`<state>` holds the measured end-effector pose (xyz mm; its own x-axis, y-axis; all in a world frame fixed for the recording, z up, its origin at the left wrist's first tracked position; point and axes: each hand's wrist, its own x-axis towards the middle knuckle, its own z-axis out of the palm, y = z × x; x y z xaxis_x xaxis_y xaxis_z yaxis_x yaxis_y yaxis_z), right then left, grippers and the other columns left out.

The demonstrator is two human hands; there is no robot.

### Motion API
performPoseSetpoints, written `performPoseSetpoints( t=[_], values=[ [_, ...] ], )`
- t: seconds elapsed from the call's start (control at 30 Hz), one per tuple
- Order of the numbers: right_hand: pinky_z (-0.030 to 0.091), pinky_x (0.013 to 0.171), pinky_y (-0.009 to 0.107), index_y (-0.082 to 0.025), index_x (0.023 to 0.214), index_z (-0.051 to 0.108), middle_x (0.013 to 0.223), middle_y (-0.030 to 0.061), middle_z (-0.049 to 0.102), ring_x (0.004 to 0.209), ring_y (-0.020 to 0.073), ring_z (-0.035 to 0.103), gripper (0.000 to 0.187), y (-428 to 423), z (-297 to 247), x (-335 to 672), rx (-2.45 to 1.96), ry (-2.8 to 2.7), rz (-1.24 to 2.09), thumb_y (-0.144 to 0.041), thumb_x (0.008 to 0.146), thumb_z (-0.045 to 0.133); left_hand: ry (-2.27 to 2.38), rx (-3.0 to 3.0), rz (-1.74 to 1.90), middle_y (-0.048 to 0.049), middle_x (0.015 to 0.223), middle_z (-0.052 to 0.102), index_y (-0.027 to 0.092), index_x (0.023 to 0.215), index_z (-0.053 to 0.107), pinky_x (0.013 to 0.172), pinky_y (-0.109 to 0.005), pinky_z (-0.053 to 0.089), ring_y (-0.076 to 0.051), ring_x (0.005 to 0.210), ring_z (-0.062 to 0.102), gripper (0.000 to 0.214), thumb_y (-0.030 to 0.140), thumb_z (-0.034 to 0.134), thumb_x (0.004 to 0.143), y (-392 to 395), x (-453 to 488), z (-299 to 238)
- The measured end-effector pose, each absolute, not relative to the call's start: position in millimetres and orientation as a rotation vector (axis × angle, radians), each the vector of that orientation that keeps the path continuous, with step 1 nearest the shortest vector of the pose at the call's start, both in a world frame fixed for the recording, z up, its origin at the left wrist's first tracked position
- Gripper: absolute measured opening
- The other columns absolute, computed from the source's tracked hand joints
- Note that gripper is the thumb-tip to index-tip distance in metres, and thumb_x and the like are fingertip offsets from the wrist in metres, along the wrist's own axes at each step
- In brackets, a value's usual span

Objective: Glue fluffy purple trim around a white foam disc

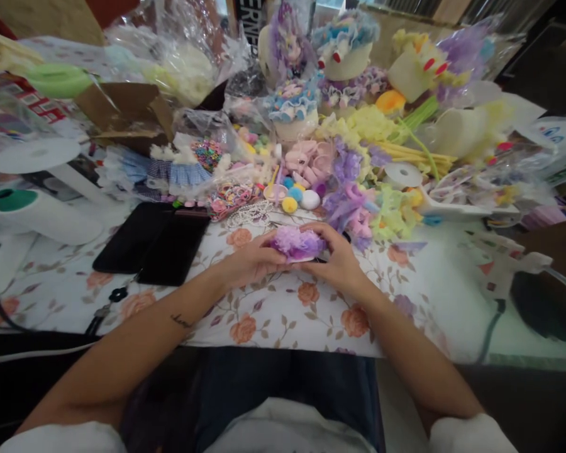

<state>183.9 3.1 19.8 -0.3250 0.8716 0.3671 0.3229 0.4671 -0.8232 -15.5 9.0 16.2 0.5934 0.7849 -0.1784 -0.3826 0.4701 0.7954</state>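
Between my two hands is a small ruffled purple and lilac piece (pixel 298 244) with a pale lower edge; its exact kind is unclear. My left hand (pixel 257 257) pinches its left end, thumb in front. Around the right end curl the fingers of my right hand (pixel 336 258), the thumb along the near side. Both hands are just above the flowered tablecloth (pixel 273 308). Just beyond them lie white bead strings (pixel 252 216), a yellow pompom (pixel 289 205), a white egg-shaped piece (pixel 310 200) and crumpled purple ribbon (pixel 342 211).
Two dark phones (pixel 174 245) lie left of my hands. A hot glue gun (pixel 504 264) rests at the right. Behind are pink pieces (pixel 309 157), yellow-green ribbon (pixel 396 211), an open cardboard box (pixel 127 113), decorated cups (pixel 295 110) and plastic bags (pixel 183 69).
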Motion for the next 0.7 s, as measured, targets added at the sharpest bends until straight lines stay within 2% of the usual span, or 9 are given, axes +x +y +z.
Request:
performPoseSetpoints(
  t=[0.2, 0.33, 0.43, 0.53, 0.6, 0.7],
  values=[
    [0.046, 0.100, 0.040, -0.023, 0.109, 0.064, 0.120, 0.0078, 0.066, 0.114, 0.0260, 0.060, 0.049, 6, 14, 185, -0.908, -1.783, 0.903, -0.040, 0.068, 0.085, 0.558, 0.812, 0.763, -0.0069, 0.106, 0.073, 0.018, 0.117, 0.061, 0.101, -0.044, 0.053, -0.026, 0.107, 0.068, 0.054, 0.010, 0.074, 0.066, 9, -14, 14],
    [0.051, 0.085, 0.037, -0.023, 0.102, 0.064, 0.102, 0.0035, 0.069, 0.095, 0.0238, 0.064, 0.048, 6, 13, 183, -0.983, -1.711, 0.998, -0.040, 0.063, 0.087, 0.581, 0.808, 0.753, -0.0047, 0.109, 0.071, 0.021, 0.118, 0.059, 0.100, -0.045, 0.054, -0.023, 0.101, 0.070, 0.054, 0.013, 0.073, 0.067, 8, -14, 18],
    [0.051, 0.076, 0.034, -0.022, 0.093, 0.063, 0.088, 0.0003, 0.067, 0.082, 0.0215, 0.063, 0.045, 4, 15, 182, -1.075, -1.652, 1.026, -0.040, 0.059, 0.087, 0.655, 0.863, 0.731, -0.0050, 0.109, 0.070, 0.024, 0.119, 0.057, 0.088, -0.044, 0.059, -0.023, 0.094, 0.071, 0.054, 0.020, 0.075, 0.068, 11, -17, 21],
    [0.050, 0.076, 0.034, -0.022, 0.091, 0.061, 0.088, 0.0000, 0.066, 0.083, 0.0213, 0.062, 0.046, 4, 17, 182, -1.139, -1.585, 1.009, -0.038, 0.057, 0.088, 0.773, 1.036, 0.777, -0.0079, 0.112, 0.068, 0.025, 0.120, 0.058, 0.067, -0.038, 0.062, -0.024, 0.086, 0.070, 0.051, 0.034, 0.073, 0.072, 17, -23, 22],
    [0.051, 0.076, 0.034, -0.022, 0.091, 0.061, 0.089, 0.0002, 0.067, 0.083, 0.0216, 0.062, 0.048, 5, 18, 182, -1.184, -1.547, 0.968, -0.038, 0.055, 0.088, 0.917, 1.217, 0.971, -0.0084, 0.109, 0.067, 0.022, 0.112, 0.063, 0.058, -0.030, 0.059, -0.020, 0.081, 0.068, 0.041, 0.041, 0.069, 0.075, 19, -26, 22],
    [0.051, 0.076, 0.035, -0.023, 0.090, 0.061, 0.089, 0.0002, 0.067, 0.083, 0.0216, 0.062, 0.045, 6, 16, 182, -1.217, -1.523, 0.893, -0.038, 0.056, 0.087, 1.165, 1.578, 1.441, -0.0039, 0.095, 0.067, 0.020, 0.093, 0.066, 0.056, -0.023, 0.052, -0.013, 0.072, 0.061, 0.020, 0.034, 0.070, 0.079, 15, -24, 22]
  ],
)
